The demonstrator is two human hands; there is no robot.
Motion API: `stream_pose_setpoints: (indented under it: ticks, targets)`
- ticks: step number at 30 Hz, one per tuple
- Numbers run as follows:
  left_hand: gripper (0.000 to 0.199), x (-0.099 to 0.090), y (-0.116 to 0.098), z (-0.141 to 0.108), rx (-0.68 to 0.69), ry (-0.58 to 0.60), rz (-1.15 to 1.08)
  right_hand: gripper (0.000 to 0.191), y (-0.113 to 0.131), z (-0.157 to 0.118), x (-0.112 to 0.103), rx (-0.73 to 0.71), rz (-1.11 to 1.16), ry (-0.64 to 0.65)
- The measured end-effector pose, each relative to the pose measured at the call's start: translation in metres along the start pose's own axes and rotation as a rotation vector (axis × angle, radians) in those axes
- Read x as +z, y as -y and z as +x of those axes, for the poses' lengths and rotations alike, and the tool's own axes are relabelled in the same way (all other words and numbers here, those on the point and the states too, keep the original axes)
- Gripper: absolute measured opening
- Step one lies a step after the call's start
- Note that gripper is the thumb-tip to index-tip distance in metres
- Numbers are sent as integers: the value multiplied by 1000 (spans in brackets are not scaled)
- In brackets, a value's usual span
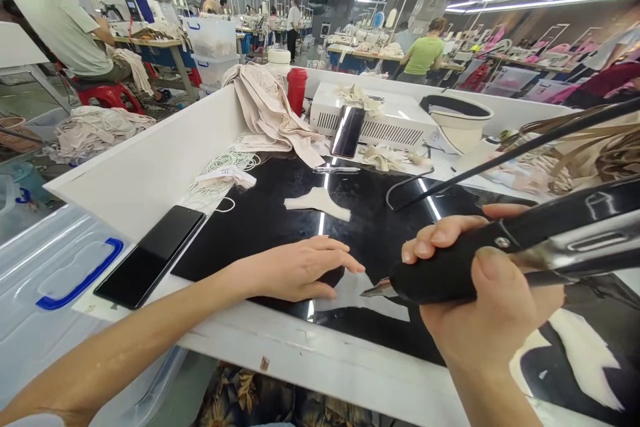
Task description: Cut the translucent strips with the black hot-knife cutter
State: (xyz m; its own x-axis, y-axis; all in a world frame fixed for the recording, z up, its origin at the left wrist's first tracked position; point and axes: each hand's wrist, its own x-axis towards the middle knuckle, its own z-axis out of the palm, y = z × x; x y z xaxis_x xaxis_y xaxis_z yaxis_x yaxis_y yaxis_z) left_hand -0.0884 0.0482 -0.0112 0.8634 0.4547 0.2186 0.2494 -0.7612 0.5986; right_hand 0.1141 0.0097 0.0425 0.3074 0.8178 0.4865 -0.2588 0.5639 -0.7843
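Sewing stations fill the lit room beyond a white-walled tabletop. Stacked clear bins stand farther back, and a clear blue-handled bin sits just left, its contents not discernible. Near draped beige cloth, a red canister hides its inside; a cream tub shows a dark interior. On the black mat, a pale cut piece lies partly beneath the left hand, loosely spread, grasping nothing; the right hand clasps a black-handled tool, metal tip over the piece.
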Motion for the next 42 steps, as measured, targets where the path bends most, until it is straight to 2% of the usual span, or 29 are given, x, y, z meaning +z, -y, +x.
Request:
stream_pose_setpoints:
  ticks: [4,9,17,29,37,42]
  targets:
    - [60,3,5,1,-22,22,-50,35,-6,-1,2,-3,28,25]
    - [59,6,4,0,-77,19,-97,38,-14,0,8,3,39,30]
    - [59,5,5,2,-109,56,0,38,-23,5,11,-34,-2,31]
    - [63,8,7,-1,-104,-2,-3,38,-32,8,13,-28,18,21]
    - [67,10,7,0,-96,-28,1,34,-31,5,13,-28,-15,8]
    - [69,11,7,0,-99,-28,11,35,-26,-2,13,-4,19,46]
